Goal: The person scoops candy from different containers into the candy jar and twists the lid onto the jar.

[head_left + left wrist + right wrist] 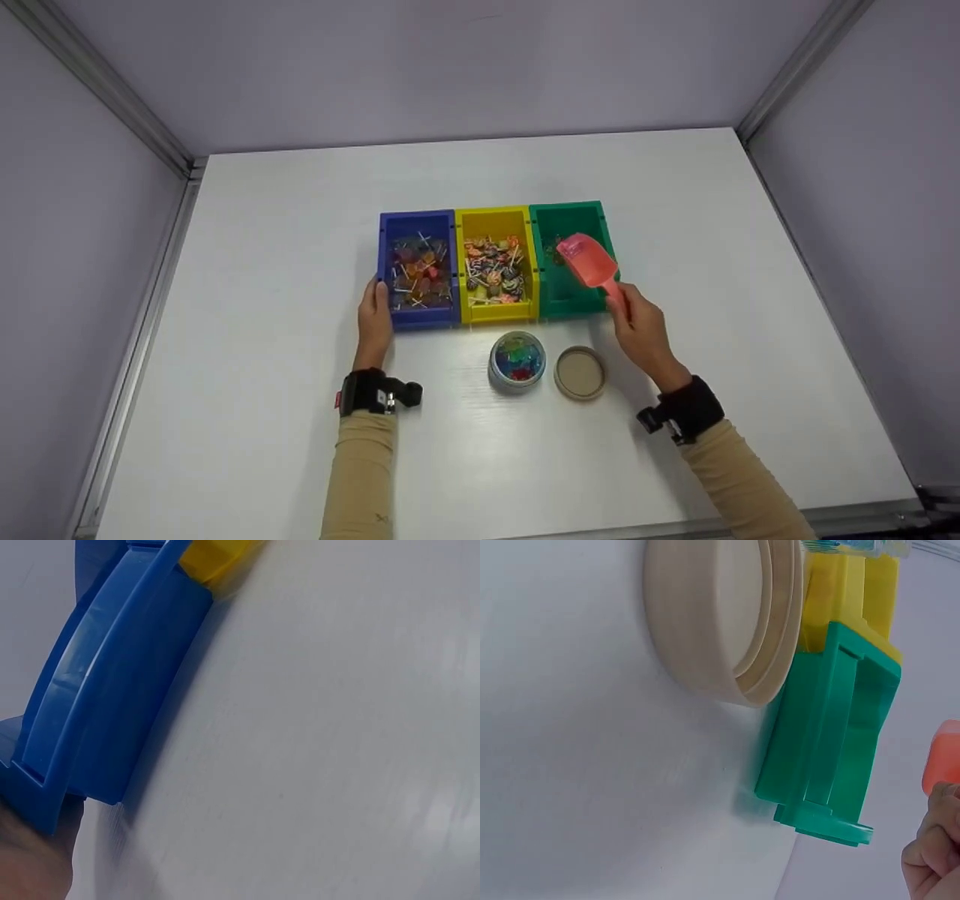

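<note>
Three bins stand side by side mid-table: a blue bin (417, 220) and a yellow bin (495, 215), both holding lollipops, and a green bin (570, 211) with a few candies at its back. My right hand (639, 324) grips the handle of a pink scoop (586, 260), whose bowl hangs tilted over the green bin. My left hand (373, 315) rests against the blue bin's front left corner, fingers straight. In the left wrist view the blue bin (112, 705) fills the left side. The right wrist view shows the green bin (832, 735) and the scoop handle (941, 765).
A small round tin (517, 361) holding coloured candies stands in front of the yellow bin, its tan lid (580, 373) lying beside it on the right. The white table (262, 247) is walled on three sides by grey panels.
</note>
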The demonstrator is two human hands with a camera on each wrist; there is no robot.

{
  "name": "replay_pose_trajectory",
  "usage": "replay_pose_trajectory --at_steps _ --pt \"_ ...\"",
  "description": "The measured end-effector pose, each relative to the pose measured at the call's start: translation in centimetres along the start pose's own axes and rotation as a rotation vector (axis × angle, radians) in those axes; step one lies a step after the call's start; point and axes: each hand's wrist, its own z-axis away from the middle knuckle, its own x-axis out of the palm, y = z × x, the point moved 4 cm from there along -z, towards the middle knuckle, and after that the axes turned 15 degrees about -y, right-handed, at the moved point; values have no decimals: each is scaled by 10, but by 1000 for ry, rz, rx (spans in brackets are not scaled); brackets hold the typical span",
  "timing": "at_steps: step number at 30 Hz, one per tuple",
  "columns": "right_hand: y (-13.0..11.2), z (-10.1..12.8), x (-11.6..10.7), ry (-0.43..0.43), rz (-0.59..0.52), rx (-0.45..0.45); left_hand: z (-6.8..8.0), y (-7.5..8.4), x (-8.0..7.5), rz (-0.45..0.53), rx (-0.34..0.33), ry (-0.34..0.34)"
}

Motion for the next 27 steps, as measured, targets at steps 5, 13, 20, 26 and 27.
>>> replay_pose_trajectory --at_steps 5,13,20,26,27 --pt "-3 5 -4 -28 -29 -43 -1 -1 1 -7 -6 -9" --pt "-1 12 -10 -86 -146 -113 1 -1 1 -11 -2 -12" --pt "-18 22 -17 -178 -216 -205 0 1 2 0 15 -16" --pt "-26 32 -16 -270 -181 -224 0 -1 0 -21 -17 -11" --pt "-24 34 -14 -287 -168 -221 0 -1 0 -23 -20 -12"
